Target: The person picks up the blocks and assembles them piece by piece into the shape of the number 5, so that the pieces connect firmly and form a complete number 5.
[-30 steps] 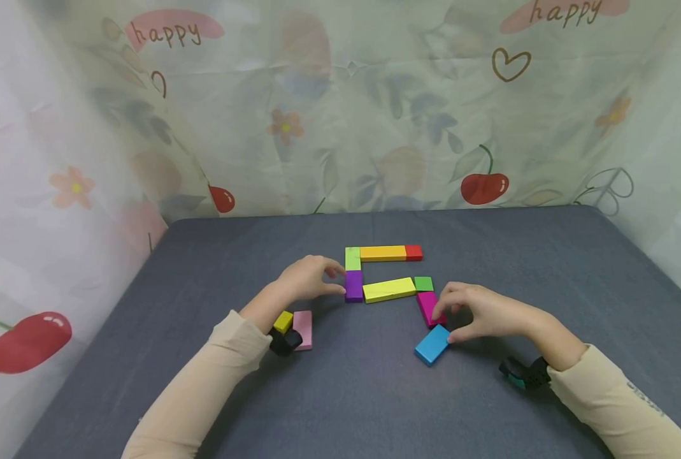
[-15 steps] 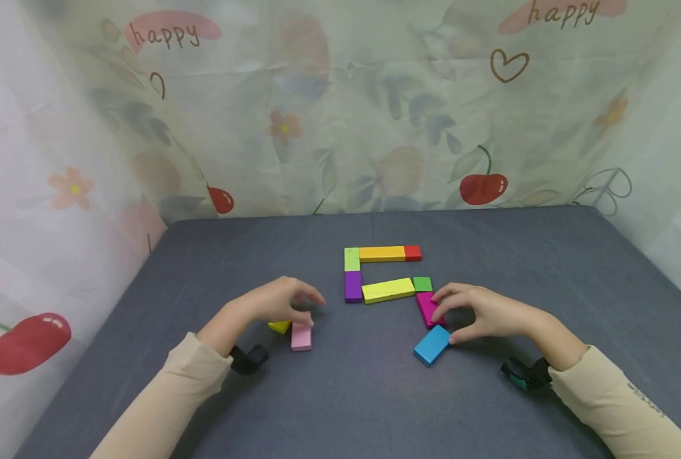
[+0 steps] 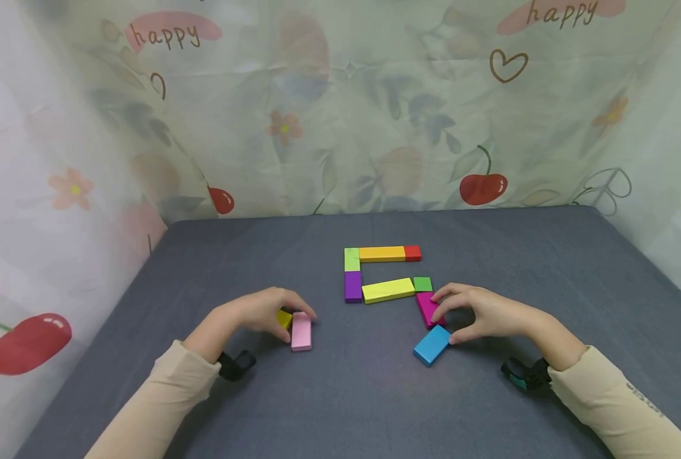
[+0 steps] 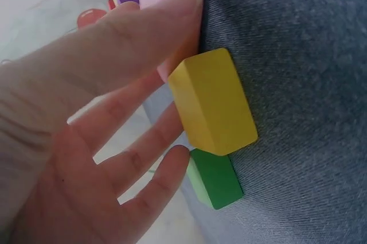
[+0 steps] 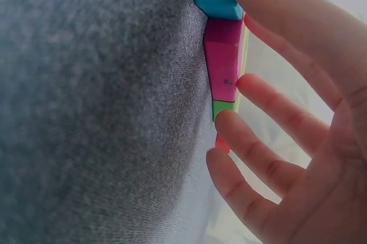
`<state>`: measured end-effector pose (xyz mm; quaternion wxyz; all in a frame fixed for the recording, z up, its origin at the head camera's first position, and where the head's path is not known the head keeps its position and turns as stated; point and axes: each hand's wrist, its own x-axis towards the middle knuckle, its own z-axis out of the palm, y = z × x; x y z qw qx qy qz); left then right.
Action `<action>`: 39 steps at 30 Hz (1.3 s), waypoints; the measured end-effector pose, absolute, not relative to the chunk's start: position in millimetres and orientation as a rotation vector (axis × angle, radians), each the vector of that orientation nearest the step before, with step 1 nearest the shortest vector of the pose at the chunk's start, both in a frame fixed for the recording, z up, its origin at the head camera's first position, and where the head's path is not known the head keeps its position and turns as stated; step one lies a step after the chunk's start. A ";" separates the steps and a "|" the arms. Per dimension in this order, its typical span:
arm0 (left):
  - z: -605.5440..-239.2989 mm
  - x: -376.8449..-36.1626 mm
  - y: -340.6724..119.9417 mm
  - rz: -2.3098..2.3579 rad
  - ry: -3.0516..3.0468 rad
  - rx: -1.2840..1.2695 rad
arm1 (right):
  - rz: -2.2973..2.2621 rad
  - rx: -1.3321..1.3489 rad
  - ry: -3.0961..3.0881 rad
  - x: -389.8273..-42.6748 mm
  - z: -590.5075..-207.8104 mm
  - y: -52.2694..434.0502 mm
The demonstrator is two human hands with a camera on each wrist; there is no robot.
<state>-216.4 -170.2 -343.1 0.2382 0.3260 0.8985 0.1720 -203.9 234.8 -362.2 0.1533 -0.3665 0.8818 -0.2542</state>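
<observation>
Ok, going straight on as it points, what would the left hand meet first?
Most likely the pink block, right beside the left hand; whether they already touch is hard to tell.

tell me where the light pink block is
In the head view, the light pink block lies left of centre on the grey table, at the left hand, just right of the small yellow block.

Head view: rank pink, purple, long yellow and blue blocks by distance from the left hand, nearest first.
1. Pink block: right at the left hand, between thumb and fingers.
2. Purple block: to the right, farther up the table.
3. Long yellow block: just right of purple.
4. Blue block: farthest right, by the right hand's thumb.
</observation>
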 end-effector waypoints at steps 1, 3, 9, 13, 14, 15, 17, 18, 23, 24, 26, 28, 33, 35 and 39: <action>-343.8 -216.9 -169.5 0.467 2.461 0.904 | -0.732 -1.051 2.528 -203.7 -362.3 234.9; -345.1 -218.0 -168.1 0.459 2.464 0.922 | -0.735 -1.050 2.528 -203.4 -362.5 235.1; -348.3 -221.9 -166.9 0.464 2.480 0.981 | -0.737 -1.047 2.531 -203.6 -362.8 235.3; -349.0 -223.9 -167.2 0.477 2.485 1.031 | -0.735 -1.056 2.536 -204.3 -363.4 235.0; -349.3 -224.5 -167.2 0.480 2.489 1.037 | -0.735 -1.057 2.538 -204.4 -363.5 235.0; -349.7 -225.1 -166.9 0.483 2.493 1.035 | -0.734 -1.058 2.538 -204.4 -363.6 235.0; -350.8 -226.2 -166.2 0.489 2.504 1.036 | -0.736 -1.055 2.539 -204.1 -363.4 235.0; -351.6 -226.7 -166.0 0.494 2.509 1.033 | -0.739 -1.053 2.537 -204.0 -363.3 235.0; -353.3 -227.3 -164.5 0.507 2.524 1.025 | -0.748 -1.043 2.534 -203.6 -362.8 235.0; -353.2 -227.0 -164.0 0.513 2.524 1.014 | -0.750 -1.041 2.533 -203.6 -362.7 235.1; -352.9 -226.2 -163.3 0.526 2.527 1.006 | -0.752 -1.038 2.532 -203.7 -362.7 235.1; -353.0 -225.5 -162.5 0.547 2.528 0.992 | -0.752 -1.035 2.533 -203.7 -362.8 235.1; -354.8 -225.2 -160.8 0.610 2.520 1.003 | -0.746 -1.039 2.541 -203.7 -363.2 235.1; -355.7 -225.3 -160.2 0.631 2.517 1.014 | -0.744 -1.043 2.543 -203.7 -363.5 235.1; -357.0 -224.6 -158.7 0.678 2.514 1.023 | -0.750 -1.042 2.538 -203.8 -364.2 235.2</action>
